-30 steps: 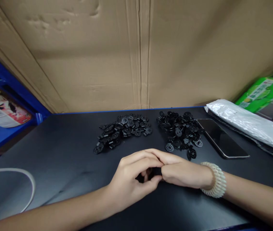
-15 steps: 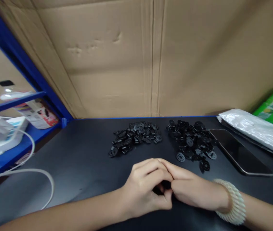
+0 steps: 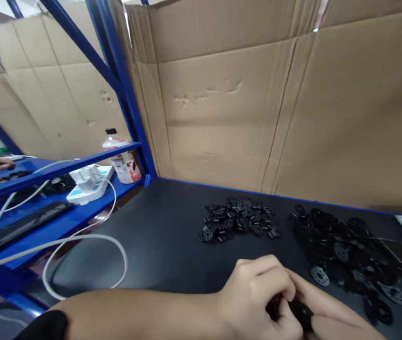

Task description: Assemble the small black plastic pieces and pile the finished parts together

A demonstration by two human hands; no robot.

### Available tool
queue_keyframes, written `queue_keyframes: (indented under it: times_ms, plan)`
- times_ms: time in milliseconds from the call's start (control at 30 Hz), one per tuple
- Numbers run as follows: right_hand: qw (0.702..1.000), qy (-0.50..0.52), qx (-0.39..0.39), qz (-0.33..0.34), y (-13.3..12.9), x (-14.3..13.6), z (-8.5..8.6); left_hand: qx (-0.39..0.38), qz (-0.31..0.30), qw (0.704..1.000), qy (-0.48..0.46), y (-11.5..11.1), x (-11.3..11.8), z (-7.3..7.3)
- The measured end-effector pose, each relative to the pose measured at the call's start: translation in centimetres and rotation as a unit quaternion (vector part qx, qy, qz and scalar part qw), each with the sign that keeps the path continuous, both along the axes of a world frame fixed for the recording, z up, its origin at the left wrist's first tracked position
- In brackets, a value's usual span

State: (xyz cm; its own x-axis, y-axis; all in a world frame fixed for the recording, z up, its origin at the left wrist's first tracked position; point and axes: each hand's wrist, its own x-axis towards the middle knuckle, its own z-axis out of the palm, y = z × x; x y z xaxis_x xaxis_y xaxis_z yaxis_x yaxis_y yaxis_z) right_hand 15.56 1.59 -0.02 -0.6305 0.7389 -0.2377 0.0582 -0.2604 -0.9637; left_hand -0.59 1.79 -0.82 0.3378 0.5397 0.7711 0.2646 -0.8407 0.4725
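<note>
Slid to the frame's lower right. Pinching a black piece (image 3: 302,315) between left hand (image 3: 260,298) and right hand (image 3: 331,315), pressed together.

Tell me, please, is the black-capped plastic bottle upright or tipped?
Upright: the black-capped plastic bottle stands on the blue shelf, cap uppermost.
</note>
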Motion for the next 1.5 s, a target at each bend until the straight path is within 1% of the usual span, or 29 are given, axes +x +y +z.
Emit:
queue_keyframes:
  times_ms: [33,100,167,233,267,300,367,433,500,533,567,600,667,700,733,800,867,900,1000,1067,1100,1133,1167,1233,1267,1300,1333,1433,1500]
  plan:
    - [1.000,-0.003,-0.019,-0.006,0.0,0.0,-0.2,-0.034,-0.002,0.999,-0.009,-0.1,-0.1,0.0]
    - [0.997,0.006,-0.068,-0.024,0.1,-0.1,-0.6,-0.094,-0.027,0.995,-0.027,-0.3,-0.3,0.2]
    - [0.992,0.050,-0.113,-0.040,0.1,-0.1,-0.8,-0.136,-0.052,0.988,-0.054,-0.5,-0.5,0.3]
    - [0.985,0.106,-0.130,-0.031,0.4,0.0,-0.6,-0.149,-0.064,0.984,-0.077,-0.5,-0.9,0.5]
    - [0.985,0.122,-0.123,-0.018,0.5,0.2,-0.4,-0.146,-0.071,0.983,-0.084,-0.5,-1.0,0.6]
    - [0.986,0.126,-0.106,0.001,0.6,0.4,-0.2,-0.142,-0.080,0.983,-0.086,-0.5,-1.2,0.6]
    - [0.993,0.101,-0.059,0.031,0.8,0.9,0.3,-0.131,-0.095,0.983,-0.083,-0.3,-1.5,0.7]
    - [0.998,0.060,-0.004,0.036,0.7,1.2,0.7,-0.119,-0.102,0.985,-0.067,0.0,-1.7,0.6]
    - [0.996,-0.001,0.088,0.019,0.4,1.5,1.1,-0.111,-0.100,0.988,-0.043,0.2,-1.9,0.6]
    - [0.987,-0.038,0.155,0.006,0.3,1.7,1.4,-0.107,-0.094,0.989,-0.030,0.3,-1.9,0.5]
    - [0.969,-0.078,0.233,-0.005,0.3,1.9,1.6,-0.101,-0.088,0.991,-0.016,0.3,-1.9,0.5]
    - [0.943,-0.117,0.311,-0.017,0.5,2.2,1.9,-0.094,-0.080,0.992,-0.003,0.3,-1.9,0.5]
    - [0.878,-0.176,0.442,-0.046,1.3,3.3,2.6,-0.090,-0.066,0.994,0.018,0.2,-1.9,0.5]
    - [0.848,-0.199,0.487,-0.074,2.0,4.0,2.8,-0.094,-0.062,0.993,0.028,0.1,-1.8,0.6]
    - [0.817,-0.220,0.521,-0.113,2.7,4.9,3.1,-0.101,-0.060,0.992,0.039,0.0,-1.8,0.6]
    - [0.762,-0.271,0.557,-0.191,4.4,6.7,3.5,-0.119,-0.058,0.989,0.061,-0.1,-1.7,0.9]
    - [0.730,-0.317,0.570,-0.203,5.7,8.2,3.7,-0.132,-0.052,0.986,0.084,-0.1,-1.6,1.0]
    - [0.722,-0.329,0.575,-0.199,6.1,8.7,3.7,-0.137,-0.049,0.984,0.098,-0.1,-1.6,1.1]
    - [0.721,-0.315,0.581,-0.209,5.8,8.6,3.7,-0.154,-0.043,0.974,0.158,-0.1,-1.5,1.0]
    - [0.736,-0.282,0.573,-0.224,4.5,7.4,3.4,-0.153,-0.047,0.966,0.203,0.0,-1.5,0.9]
    - [0.751,-0.264,0.566,-0.214,3.7,6.5,3.2,-0.149,-0.045,0.962,0.225,0.1,-1.4,0.9]
    - [0.775,-0.258,0.547,-0.183,2.9,5.6,2.9,-0.142,-0.040,0.958,0.244,0.2,-1.4,0.8]
    - [0.799,-0.252,0.531,-0.129,2.2,4.7,2.6,-0.136,-0.031,0.955,0.262,0.4,-1.3,0.9]
    - [0.823,-0.241,0.512,-0.044,1.1,3.2,1.9,-0.124,-0.010,0.948,0.294,1.0,-1.2,1.0]
    - [0.829,-0.235,0.506,-0.021,0.8,2.7,1.5,-0.118,-0.005,0.943,0.310,1.4,-1.1,1.0]
    - [0.834,-0.229,0.501,-0.019,0.5,2.3,1.2,-0.111,-0.002,0.939,0.325,1.8,-1.1,1.0]
    - [0.840,-0.224,0.493,-0.035,0.4,2.0,1.0,-0.104,-0.004,0.935,0.340,2.1,-1.1,1.0]
    - [0.858,-0.205,0.458,-0.110,0.3,1.6,0.7,-0.092,-0.004,0.926,0.367,2.8,-1.1,0.9]
    - [0.870,-0.187,0.439,-0.127,0.2,1.6,0.7,-0.090,-0.005,0.923,0.375,2.9,-1.0,0.8]
